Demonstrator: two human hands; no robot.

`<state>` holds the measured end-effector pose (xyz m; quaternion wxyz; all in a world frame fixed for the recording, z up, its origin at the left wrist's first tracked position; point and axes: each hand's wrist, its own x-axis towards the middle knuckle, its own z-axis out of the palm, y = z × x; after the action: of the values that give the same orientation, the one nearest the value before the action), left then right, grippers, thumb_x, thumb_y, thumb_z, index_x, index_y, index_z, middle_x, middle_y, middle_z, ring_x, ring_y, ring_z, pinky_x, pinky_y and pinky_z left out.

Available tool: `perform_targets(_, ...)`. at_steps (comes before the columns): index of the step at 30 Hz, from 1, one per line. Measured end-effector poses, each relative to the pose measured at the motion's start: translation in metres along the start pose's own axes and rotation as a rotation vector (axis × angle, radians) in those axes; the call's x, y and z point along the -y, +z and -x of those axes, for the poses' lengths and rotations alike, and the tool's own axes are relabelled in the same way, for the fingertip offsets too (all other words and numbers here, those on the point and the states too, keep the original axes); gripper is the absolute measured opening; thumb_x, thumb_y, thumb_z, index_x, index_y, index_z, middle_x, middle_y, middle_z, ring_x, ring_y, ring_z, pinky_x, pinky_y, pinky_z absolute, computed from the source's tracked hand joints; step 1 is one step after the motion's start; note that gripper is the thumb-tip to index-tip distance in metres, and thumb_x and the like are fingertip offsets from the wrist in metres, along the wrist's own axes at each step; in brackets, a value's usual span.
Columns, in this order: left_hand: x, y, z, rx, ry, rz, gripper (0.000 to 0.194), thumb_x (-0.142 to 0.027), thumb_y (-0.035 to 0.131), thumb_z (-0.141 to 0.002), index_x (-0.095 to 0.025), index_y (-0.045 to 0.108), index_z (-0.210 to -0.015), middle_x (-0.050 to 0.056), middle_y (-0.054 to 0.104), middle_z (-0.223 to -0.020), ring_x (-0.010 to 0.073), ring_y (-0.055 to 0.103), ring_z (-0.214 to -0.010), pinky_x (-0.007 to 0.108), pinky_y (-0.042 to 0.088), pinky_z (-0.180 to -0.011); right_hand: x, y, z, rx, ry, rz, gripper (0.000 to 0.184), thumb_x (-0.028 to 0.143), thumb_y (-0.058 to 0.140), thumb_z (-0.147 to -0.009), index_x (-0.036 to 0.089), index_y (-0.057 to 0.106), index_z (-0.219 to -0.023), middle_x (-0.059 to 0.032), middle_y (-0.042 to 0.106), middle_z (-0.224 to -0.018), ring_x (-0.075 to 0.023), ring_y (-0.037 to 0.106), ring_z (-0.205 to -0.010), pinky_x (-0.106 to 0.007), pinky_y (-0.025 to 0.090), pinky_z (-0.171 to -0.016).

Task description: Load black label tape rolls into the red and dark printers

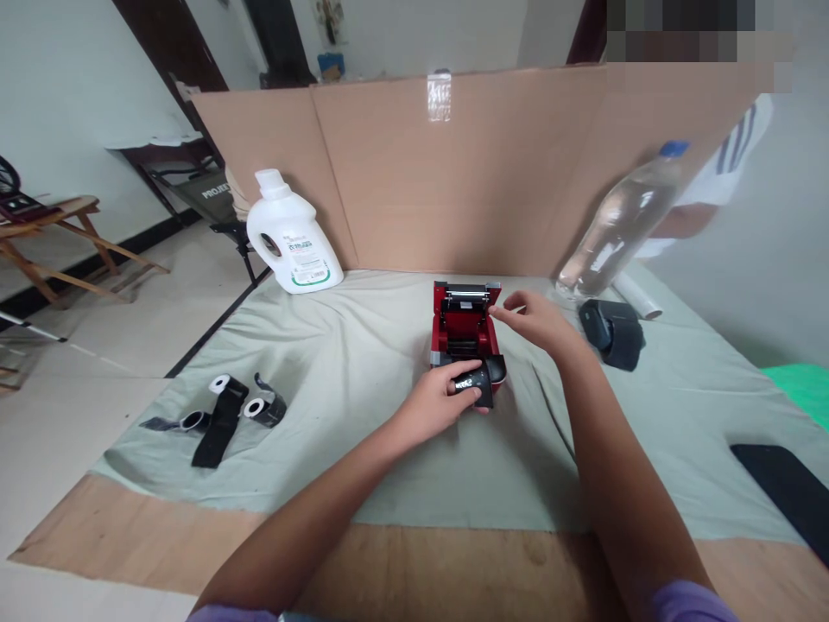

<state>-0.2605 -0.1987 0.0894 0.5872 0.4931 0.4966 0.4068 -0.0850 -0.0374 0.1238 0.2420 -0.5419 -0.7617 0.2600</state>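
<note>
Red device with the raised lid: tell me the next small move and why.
Probably steady the raised lid with the right hand: its fingertips are at the lid's right edge, the interior of the red device is exposed, and the left hand seems occupied, its fingers around a shiny black piece at the near end.

You can read "PROJE" in pale capitals on the back of the dark folding chair [211, 194] to your left; the rest of that word is cut off behind the cardboard. On the white detergent bottle [294, 229], you have a label [307, 257] whose largest line starts with the Chinese characters 衣物; its smaller print is too fine to make out. Under your left hand [431, 404], whitish marks on the glossy black roll [476, 381] are too blurred to read.
</note>
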Motion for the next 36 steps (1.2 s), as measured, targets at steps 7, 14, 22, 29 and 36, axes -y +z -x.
perform_targets(7,-0.008,-0.003,0.005,0.014,-0.008,-0.082,0.052,-0.024,0.06,-0.092,-0.013,0.057,-0.143,0.009,0.075,-0.082,0.0131,0.063,-0.056,0.019,0.032,-0.043,-0.01,0.022,-0.007,-0.045,-0.228,-0.466,0.041,0.058,0.055,-0.089,0.021,0.061,-0.106,-0.0051,0.07,-0.1,-0.0164,0.063,-0.077,-0.031,0.05,-0.069)
perform_targets(14,-0.006,-0.005,0.006,-0.025,-0.006,-0.116,0.048,-0.032,0.062,-0.091,-0.016,0.065,-0.137,0.006,0.074,-0.076,0.0066,0.041,-0.043,0.022,0.036,-0.047,-0.021,0.035,0.033,-0.104,-0.309,-0.469,0.026,0.045,0.064,-0.089,0.02,0.061,-0.08,-0.0071,0.065,-0.109,-0.0196,0.062,-0.097,-0.031,0.05,-0.075)
perform_targets(22,-0.003,0.01,0.013,-0.045,0.048,-0.123,0.044,-0.035,0.062,-0.091,-0.018,0.071,-0.13,-0.004,0.054,-0.053,0.009,0.045,-0.044,0.023,0.038,-0.051,-0.013,0.042,0.042,-0.198,-0.263,-0.482,0.026,0.046,0.057,-0.093,0.021,0.063,-0.086,-0.008,0.065,-0.111,-0.0201,0.062,-0.1,-0.031,0.051,-0.075)
perform_targets(29,-0.009,0.001,0.027,0.024,-0.007,-0.176,0.046,-0.036,0.062,-0.091,-0.017,0.069,-0.133,0.0,0.063,-0.061,0.0101,0.048,-0.046,0.024,0.04,-0.053,-0.022,0.061,0.049,-0.221,-0.138,-0.541,0.032,0.038,0.058,-0.085,0.023,0.059,-0.113,-0.0104,0.058,-0.129,-0.0228,0.06,-0.106,-0.038,0.055,-0.084)
perform_targets(36,-0.003,-0.043,-0.002,-0.404,0.135,-0.183,0.059,-0.047,0.062,-0.091,-0.015,0.062,-0.139,-0.007,0.044,-0.048,0.0112,0.04,-0.047,0.023,0.034,-0.053,-0.025,0.086,0.057,-0.129,-0.036,-0.752,0.059,0.034,0.047,-0.087,0.023,0.044,-0.146,-0.0104,0.05,-0.153,-0.0244,0.048,-0.14,-0.044,0.04,-0.115)
